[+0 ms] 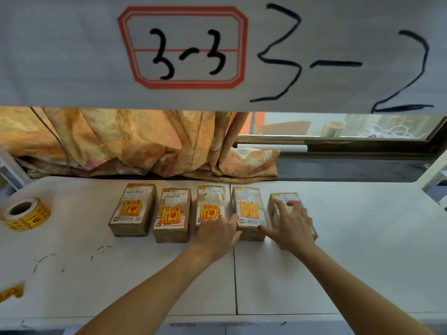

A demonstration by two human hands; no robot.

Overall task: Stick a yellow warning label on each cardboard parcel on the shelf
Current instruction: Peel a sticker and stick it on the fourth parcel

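- Now 5 cardboard parcels sit in a row at the shelf's middle; the 4 from the left each show a yellow warning label, as on the first parcel [132, 209].
- At 3 o'clock in the row, the fifth parcel [286, 199] lies under the right hand [294, 224], whose grip is released, fingers spread flat on its top; whether a label is beneath cannot be seen.
- At the fourth parcel [249, 211], the left hand [217, 232] rests against its near left edge, grip loose, holding nothing.
- To do this well, I would press from the centre outward and steady the box.
- Off at 9 o'clock, the label roll [25, 213] lies well apart.
- Underneath, the shelf [350, 238] is white and smooth; an orange curtain [135, 143] hangs behind at 12 o'clock.
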